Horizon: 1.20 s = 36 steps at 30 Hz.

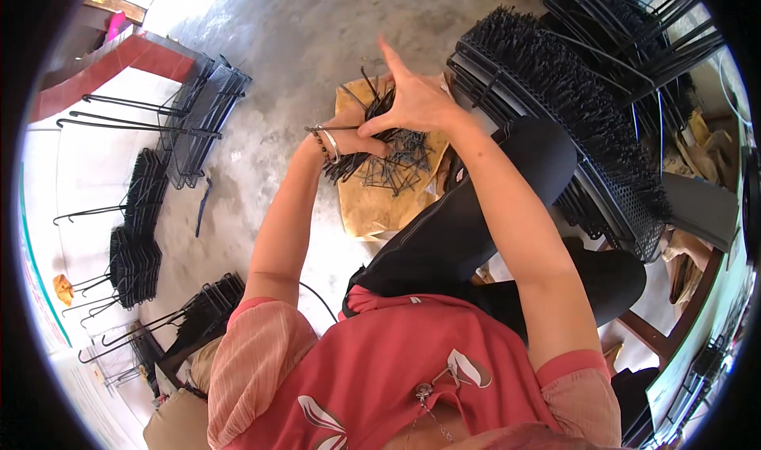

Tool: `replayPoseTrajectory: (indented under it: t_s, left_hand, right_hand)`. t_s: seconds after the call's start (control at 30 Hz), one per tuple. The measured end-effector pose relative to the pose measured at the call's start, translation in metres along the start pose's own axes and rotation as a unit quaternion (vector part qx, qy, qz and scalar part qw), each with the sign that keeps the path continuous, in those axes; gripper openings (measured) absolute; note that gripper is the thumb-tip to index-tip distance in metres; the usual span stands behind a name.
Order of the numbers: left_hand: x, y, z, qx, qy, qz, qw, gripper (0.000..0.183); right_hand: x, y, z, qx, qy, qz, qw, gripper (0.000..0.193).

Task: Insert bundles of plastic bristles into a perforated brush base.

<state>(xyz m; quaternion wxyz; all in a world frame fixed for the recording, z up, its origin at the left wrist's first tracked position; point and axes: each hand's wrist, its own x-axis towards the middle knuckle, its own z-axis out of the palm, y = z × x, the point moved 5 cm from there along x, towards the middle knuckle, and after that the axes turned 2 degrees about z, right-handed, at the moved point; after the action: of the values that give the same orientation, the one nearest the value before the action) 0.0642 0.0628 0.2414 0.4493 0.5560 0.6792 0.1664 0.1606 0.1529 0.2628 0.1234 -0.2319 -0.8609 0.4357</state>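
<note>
Along the far left edge, a pale sheet with a teal border point(41, 311) carries marks too blurred to read. Next to it, black mesh metal racks with long hooked rods point(208, 125) stand against a white, red-edged ledge point(158, 56), and further dark wire racks point(136, 268) stand below them. A narrow dark-blue strip point(204, 206) lies on the grey concrete floor point(269, 61). Near the middle, the left hand point(354, 133), with a silver bangle point(332, 143) and a beaded bracelet at its wrist, appears closed around a loose bundle of thin black wire rods point(383, 101), whose ends stick out above and below the fingers. Under it, a yellow rectangular block point(361, 212) bears a tangled heap of short, bent dark wire pieces point(400, 164). Just right of the bundle, the right hand point(420, 101) is spread open, index finger raised; whether its thumb touches the rods I cannot tell. Beneath, the person's red top point(396, 347) shows printed white leaf shapes. Farther right, beyond a bent knee in black trousers point(539, 157), a long stack of black perforated metal trays point(634, 212) is topped by dense, bristle-like rows of dark wire point(547, 85), with a smooth dark-grey panel point(697, 208) beside its lower end.
</note>
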Motion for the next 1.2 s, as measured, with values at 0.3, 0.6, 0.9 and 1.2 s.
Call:
replayPoseTrajectory:
  t_s: [0.3, 0.6, 0.9, 1.2]
  left_hand:
    - [0.007, -0.018, 0.011, -0.094, 0.070, 0.081, 0.990, 0.047]
    - [-0.004, 0.008, 0.009, -0.029, -0.078, 0.073, 0.994, 0.055]
    - [-0.016, 0.017, 0.023, -0.312, -0.244, 0.079, 0.915, 0.059]
    - [-0.014, 0.011, 0.027, -0.390, -0.228, 0.087, 0.888, 0.066]
  right_hand:
    - [0.012, 0.008, 0.018, 0.210, 0.074, 0.018, 0.975, 0.130]
    - [0.009, 0.014, 0.004, 0.404, -0.058, 0.116, 0.906, 0.073]
    - [0.001, 0.006, 0.020, 0.617, -0.212, 0.096, 0.752, 0.058]
    - [0.002, 0.010, 0.017, 0.653, -0.067, 0.092, 0.748, 0.050]
